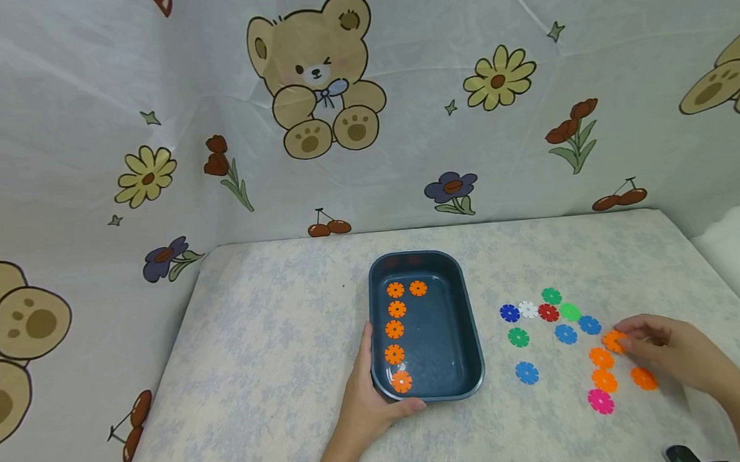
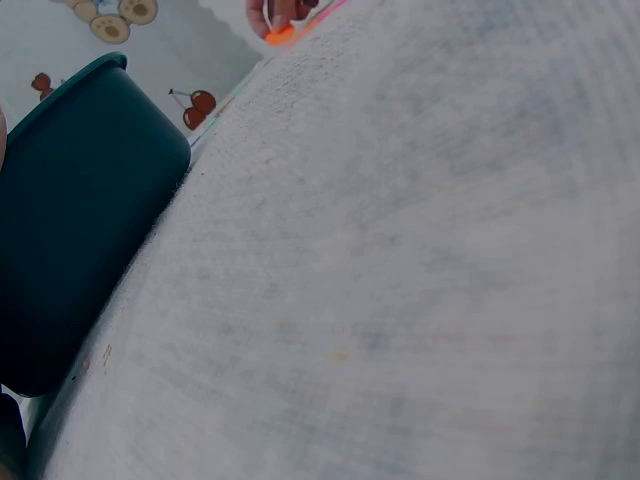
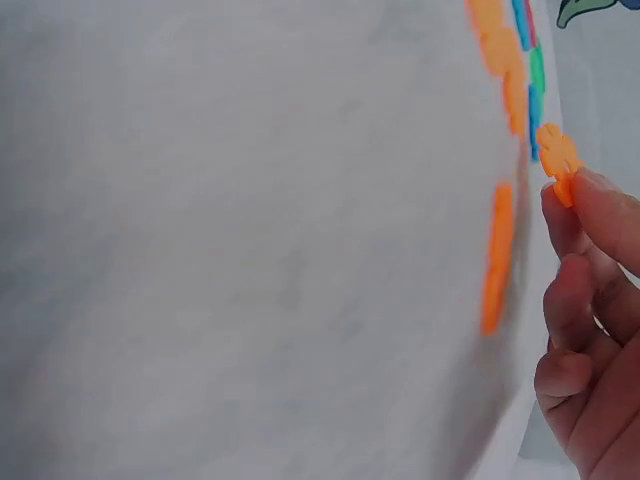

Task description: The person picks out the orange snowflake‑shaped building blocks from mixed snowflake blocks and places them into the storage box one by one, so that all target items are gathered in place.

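A dark blue rectangular tray (image 1: 436, 326) stands on the table, with several orange notched plastic discs (image 1: 394, 329) in a column along its left side and one more beside the top one. My left hand (image 1: 370, 397) grips its near left corner, fingers along the left wall and thumb along the front. The tray's outer wall (image 2: 90, 210) fills the left of the left wrist view. At the right, my right hand (image 1: 682, 350) pinches an orange disc (image 3: 558, 150) between thumb and index finger, raised off the table in the right wrist view. Other orange discs (image 1: 604, 380) lie below that hand.
Between tray and right hand lie loose discs: blue (image 1: 527, 372), green (image 1: 518, 337), white (image 1: 528, 309), red (image 1: 548, 313) and pink (image 1: 601, 401). A black object (image 1: 683, 455) sits at the near right edge. Printed bear cloth (image 1: 404, 165) hangs behind the table.
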Available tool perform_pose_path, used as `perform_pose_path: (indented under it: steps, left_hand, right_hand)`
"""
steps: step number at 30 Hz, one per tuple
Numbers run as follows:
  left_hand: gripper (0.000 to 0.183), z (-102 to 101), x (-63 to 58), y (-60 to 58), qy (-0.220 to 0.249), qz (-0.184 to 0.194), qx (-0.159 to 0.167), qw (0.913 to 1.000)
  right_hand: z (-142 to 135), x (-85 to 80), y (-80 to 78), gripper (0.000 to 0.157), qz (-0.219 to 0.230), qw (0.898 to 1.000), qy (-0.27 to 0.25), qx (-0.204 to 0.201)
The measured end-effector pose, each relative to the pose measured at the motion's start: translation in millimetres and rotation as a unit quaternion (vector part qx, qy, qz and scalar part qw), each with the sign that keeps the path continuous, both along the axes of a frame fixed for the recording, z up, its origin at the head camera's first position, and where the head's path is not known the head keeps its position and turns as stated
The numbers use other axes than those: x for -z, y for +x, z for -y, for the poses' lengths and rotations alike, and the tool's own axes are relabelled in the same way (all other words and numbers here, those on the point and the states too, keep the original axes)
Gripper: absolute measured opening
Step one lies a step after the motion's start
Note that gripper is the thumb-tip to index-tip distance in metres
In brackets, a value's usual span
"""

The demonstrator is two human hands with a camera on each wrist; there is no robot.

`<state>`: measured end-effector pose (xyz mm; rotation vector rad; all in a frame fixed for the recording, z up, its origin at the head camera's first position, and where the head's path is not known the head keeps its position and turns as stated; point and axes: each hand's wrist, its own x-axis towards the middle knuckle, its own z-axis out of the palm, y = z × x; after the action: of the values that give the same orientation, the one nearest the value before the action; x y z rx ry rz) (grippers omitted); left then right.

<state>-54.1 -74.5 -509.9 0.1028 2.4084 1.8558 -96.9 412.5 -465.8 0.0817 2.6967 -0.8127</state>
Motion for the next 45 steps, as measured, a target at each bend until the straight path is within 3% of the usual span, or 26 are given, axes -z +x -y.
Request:
perform_pose_path:
  steps: [5, 11, 23, 30, 36, 41, 45]
  left_hand:
    - [0.135, 1, -0.3, 0.5, 0.001, 0.003, -0.004, 1.0]
    - [0.135, 2, -1.1, 0.8, -0.004, 0.008, -0.005, 0.9999]
    - [0.133, 2, -1.0, 0.8, -0.015, 0.017, -0.005, 0.9997]
    - [0.134, 2, 0.7, -0.2, -0.01, 0.014, -0.003, 0.9998]
    - [0.134, 2, 0.6, -1.2, -0.017, 0.019, -0.004, 0.9997]
    - [0.133, 2, -0.4, -1.6, -0.023, 0.011, 0.003, 0.9997]
    - [0.132, 1, -1.5, -2.1, -0.021, 0.011, 0.006, 0.9997]
  right_hand:
    - [21, -11.7, -20.1, 0.042, -0.011, 0.999, -0.022, -0.032]
    - [59, -26.9, -58.0, 0.033, -0.022, 0.995, -0.053, -0.083]
    - [140, -48.2, -117.6, 0.024, 0.012, 0.98, -0.143, -0.141]
    - [181, -62.1, -141.3, 0.018, 0.0, 0.967, -0.137, -0.216]
    - [211, -75.8, -157.7, 0.016, 0.018, 0.951, -0.129, -0.28]
    - [240, -78.0, -168.1, 0.015, 0.036, 0.933, -0.099, -0.343]
    - [262, -76.5, -169.7, 0.013, 0.056, 0.927, -0.069, -0.364]
